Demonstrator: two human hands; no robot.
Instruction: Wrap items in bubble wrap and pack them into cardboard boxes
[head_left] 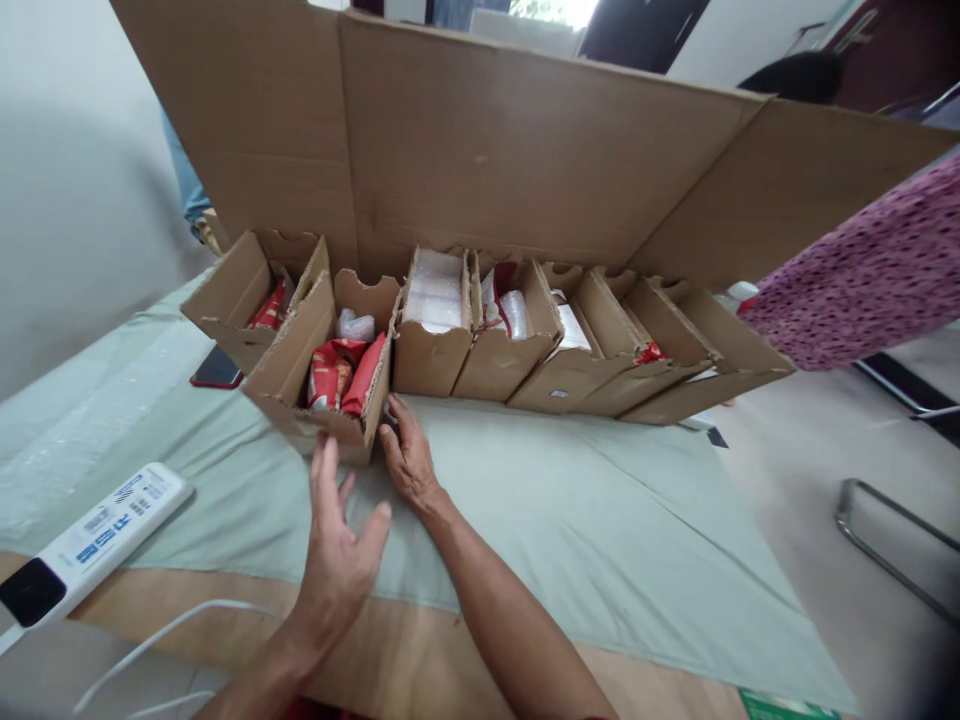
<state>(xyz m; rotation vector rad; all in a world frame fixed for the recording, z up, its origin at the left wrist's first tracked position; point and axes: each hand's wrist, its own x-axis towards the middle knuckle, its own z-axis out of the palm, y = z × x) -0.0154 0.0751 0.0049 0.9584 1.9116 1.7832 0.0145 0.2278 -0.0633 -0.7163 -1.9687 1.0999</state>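
Head view: both bare hands at the near side of an open-topped cardboard bin, which stands left of centre on a pale green cloth, set a little forward of a row of similar bins.

Left hand: released, palm turned inward, fingers extended, thumb spread wide; fingertips at the bin's front wall, contact cannot be told. Right hand: also unclenched, gripping nothing, low by the bin's right side, fingertips close to its corner; whether they touch cannot be told.

Bin contents: red packets leaning together, a clear-wrapped piece behind them.

Neighbours: leftmost bin with a red packet inside; immediately right, a bin filled with a white wrapped stack; next, one with a clear-wrapped roll. More bins continue rightward. Tall cardboard panel upright behind all.

Left side of cloth: dark phone near the leftmost bin, bubble wrap, white labelled power strip lying diagonally. White cable below. Far right: someone's pink spotted garment.
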